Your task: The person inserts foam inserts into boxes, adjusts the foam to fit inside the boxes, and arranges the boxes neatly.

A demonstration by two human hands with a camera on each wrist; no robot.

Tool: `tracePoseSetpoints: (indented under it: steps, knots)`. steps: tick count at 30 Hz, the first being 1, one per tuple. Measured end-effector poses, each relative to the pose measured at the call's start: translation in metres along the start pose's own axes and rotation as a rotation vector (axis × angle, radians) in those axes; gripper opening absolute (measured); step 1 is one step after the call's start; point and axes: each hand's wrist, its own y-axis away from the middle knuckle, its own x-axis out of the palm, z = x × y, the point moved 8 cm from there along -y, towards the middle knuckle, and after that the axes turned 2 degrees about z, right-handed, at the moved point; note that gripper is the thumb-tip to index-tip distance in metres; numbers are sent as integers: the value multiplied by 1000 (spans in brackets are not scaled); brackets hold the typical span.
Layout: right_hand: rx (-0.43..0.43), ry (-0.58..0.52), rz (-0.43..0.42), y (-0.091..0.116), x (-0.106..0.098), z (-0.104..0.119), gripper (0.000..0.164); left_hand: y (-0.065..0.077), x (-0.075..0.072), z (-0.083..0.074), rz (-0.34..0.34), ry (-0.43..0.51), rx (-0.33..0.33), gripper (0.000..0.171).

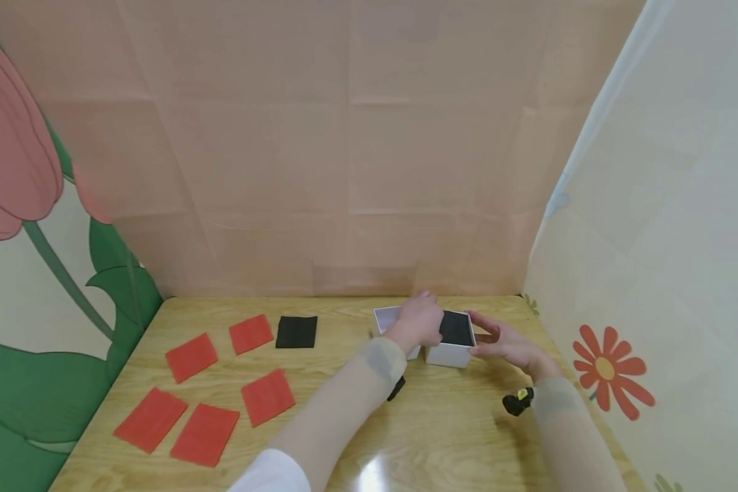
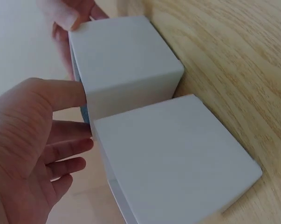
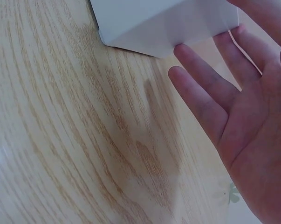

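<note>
Two white boxes stand side by side at the back right of the table, the left box (image 1: 386, 317) partly behind my left hand (image 1: 417, 320). A black square sheet (image 1: 458, 328) shows inside the right box (image 1: 447, 355). In the left wrist view, my left thumb and a finger reach to the right box's open top, where their tips are hidden; I cannot tell whether they pinch anything. The other fingers extend loosely. My right hand (image 1: 509, 347) holds the right box at its right side, thumb by the near corner and fingertips (image 3: 180, 49) against the wall.
Several red squares, one of them a red square (image 1: 205, 434) near the front, lie spread over the table's left half. A black square (image 1: 296, 332) lies at the back, left of the boxes. A fabric backdrop (image 1: 344, 171) rises behind the wooden table (image 1: 455, 437).
</note>
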Motion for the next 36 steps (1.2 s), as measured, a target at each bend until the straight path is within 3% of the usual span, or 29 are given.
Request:
tracePoseSetpoints:
  steps: [5, 10, 14, 27, 36]
  knots:
    - [11, 17, -12, 0, -1, -2, 95, 1, -5, -3, -20, 7, 0, 38]
    - [31, 54, -25, -1, -3, -4, 94, -4, 1, -2, -58, 138, 23, 39]
    - [32, 66, -29, 0, -3, -4, 95, -6, 3, -2, -66, 181, 42, 40]
    - [9, 35, -21, -2, -3, -5, 95, -8, 9, -5, -66, 159, 78, 34]
    - [17, 41, -18, -2, -3, -5, 95, -6, 7, -9, -28, 78, 89, 33]
